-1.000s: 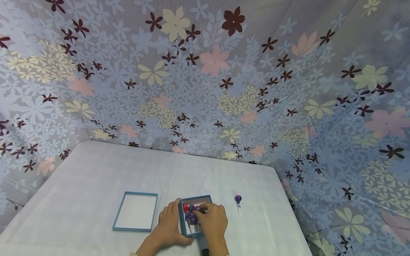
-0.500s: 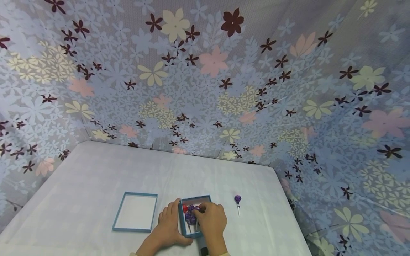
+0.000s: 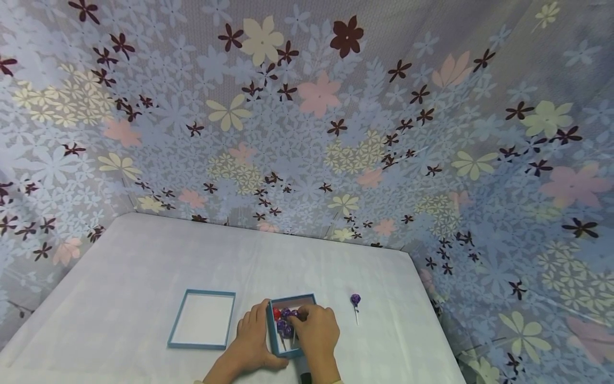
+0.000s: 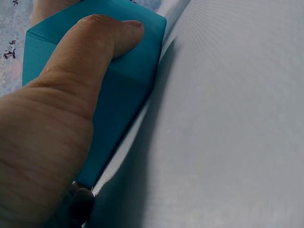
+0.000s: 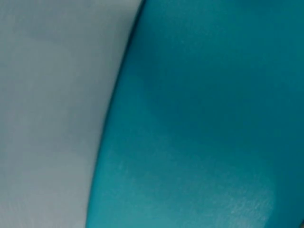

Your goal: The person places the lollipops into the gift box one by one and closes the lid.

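A small teal box [image 3: 272, 337] without its lid stands on the table, holding several purple-wrapped lollipops [image 3: 285, 329] and a red one [image 3: 276, 314]. My left hand [image 3: 249, 341] holds the box along its left side, fingers toward the far corner. In the left wrist view the thumb [image 4: 95, 52] presses on the near wall. Reaching in over the right rim, my right hand [image 3: 320, 330] pinches a purple lollipop [image 3: 294, 314] with thumb and forefinger; its stick points toward me. The right wrist view is filled by the teal box wall [image 5: 199, 123] and pale cloth.
The teal-edged lid [image 3: 203, 320] lies to the left, its white inside facing up. One more purple lollipop [image 3: 355, 300] lies on the white tablecloth [image 3: 393, 330] to the right. A dark-ended cylinder [image 3: 305, 376] shows by the right wrist. Flowered fabric [image 3: 307, 133] hangs behind the table.
Both hands and the box stay nearly in place. Purple lollipops inside the box shift slightly near the right fingertips.
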{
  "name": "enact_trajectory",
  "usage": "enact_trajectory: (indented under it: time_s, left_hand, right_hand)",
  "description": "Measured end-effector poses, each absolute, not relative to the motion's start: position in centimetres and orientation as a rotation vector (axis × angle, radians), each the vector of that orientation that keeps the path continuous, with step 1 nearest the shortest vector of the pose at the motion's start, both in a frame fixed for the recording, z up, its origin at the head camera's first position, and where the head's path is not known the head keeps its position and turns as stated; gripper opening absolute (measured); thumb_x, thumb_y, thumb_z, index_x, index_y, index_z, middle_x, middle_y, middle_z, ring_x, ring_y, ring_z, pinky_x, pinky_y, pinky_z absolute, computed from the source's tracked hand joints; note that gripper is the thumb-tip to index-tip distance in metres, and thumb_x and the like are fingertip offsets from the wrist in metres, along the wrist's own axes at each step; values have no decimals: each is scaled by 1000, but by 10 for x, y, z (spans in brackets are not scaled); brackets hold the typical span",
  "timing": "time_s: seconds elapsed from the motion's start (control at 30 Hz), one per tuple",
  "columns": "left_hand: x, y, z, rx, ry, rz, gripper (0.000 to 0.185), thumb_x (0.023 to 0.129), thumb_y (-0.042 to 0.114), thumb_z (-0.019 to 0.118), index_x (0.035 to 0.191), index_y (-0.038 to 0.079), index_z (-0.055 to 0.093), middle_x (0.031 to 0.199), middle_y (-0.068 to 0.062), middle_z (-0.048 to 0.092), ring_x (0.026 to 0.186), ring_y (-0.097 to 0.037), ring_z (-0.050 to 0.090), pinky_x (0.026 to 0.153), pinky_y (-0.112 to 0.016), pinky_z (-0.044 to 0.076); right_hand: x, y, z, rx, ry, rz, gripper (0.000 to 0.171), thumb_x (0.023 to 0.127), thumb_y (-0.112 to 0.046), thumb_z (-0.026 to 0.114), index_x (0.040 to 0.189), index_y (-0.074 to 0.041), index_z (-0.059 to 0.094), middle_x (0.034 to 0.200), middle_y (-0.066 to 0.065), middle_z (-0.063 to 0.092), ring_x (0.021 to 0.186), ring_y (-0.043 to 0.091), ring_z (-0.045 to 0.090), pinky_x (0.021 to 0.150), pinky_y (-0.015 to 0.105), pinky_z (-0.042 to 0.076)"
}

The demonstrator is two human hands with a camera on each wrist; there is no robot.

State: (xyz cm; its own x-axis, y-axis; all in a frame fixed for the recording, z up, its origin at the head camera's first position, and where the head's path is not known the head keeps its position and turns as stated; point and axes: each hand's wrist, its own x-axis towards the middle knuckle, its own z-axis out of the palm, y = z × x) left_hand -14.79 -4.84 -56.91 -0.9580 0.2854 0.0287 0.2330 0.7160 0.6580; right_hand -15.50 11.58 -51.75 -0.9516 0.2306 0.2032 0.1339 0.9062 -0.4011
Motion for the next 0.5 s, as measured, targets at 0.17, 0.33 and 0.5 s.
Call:
enact_trajectory:
  time_s: [0.17,0.33,0.5]
  left_hand:
    - [-147,-48,-567,436,2845,1086,147,44,71,89,153,-1,21,143,-23,40,119,-32,42,98,-59,37]
    - [-146,-48,-566,440,2846,1110,147,44,69,90,153,-2,21,143,-24,40,121,-34,42,100,-60,36]
    - [-146,-49,-564,446,2833,1122,146,45,68,91,152,-2,21,143,-25,39,122,-36,41,102,-62,35]
  right_hand:
    - [-154,115,-515,-295,-2837,566,22,65,-39,93,77,-26,78,71,-11,70,67,11,49,56,32,45]
    - [-154,116,-514,-285,-2818,603,22,65,-38,93,77,-27,79,71,-12,70,66,9,48,57,31,44]
    - [-153,120,-515,-231,-2778,632,19,67,-39,92,76,-29,78,71,-15,68,65,6,49,59,28,44]
